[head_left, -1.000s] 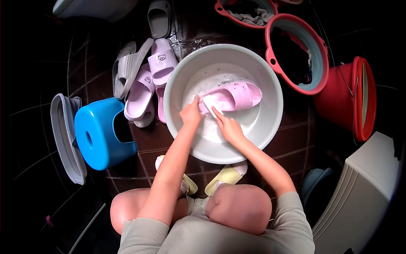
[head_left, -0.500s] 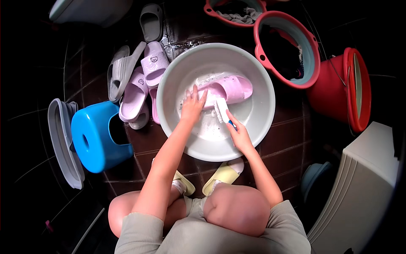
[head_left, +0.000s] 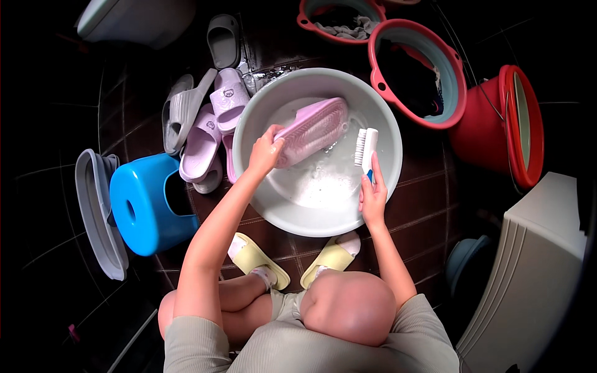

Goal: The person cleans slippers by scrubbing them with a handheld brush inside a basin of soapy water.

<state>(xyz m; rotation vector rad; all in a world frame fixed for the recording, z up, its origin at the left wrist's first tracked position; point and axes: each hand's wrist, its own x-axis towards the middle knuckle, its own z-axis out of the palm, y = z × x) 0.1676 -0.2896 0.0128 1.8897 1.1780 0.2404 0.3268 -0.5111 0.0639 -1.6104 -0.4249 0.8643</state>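
A large pale basin [head_left: 317,225] stands on the floor in front of me, with a little sudsy water in its bottom. My left hand [head_left: 266,151] grips one end of a pink slipper [head_left: 314,130], which is tilted inside the basin so its patterned sole shows. In my right hand [head_left: 373,198] is a scrub brush [head_left: 368,148] with white bristles and a blue part on its handle. The brush is held upright by the basin's right side, apart from the slipper, its bristles facing left.
Pink slippers [head_left: 200,142] and grey slippers [head_left: 186,107] lie piled left of the basin, near a blue stool [head_left: 140,205] and a folded grey tub [head_left: 96,214]. Red-rimmed basins [head_left: 457,102] and a red bucket [head_left: 482,127] stand at the right. A beige cabinet-like box [head_left: 516,267] is nearer me.
The slipper has been lifted and turned from lying upper-side up to showing its sole, with my left hand now gripping its end. My right hand has drawn the brush away to the right.
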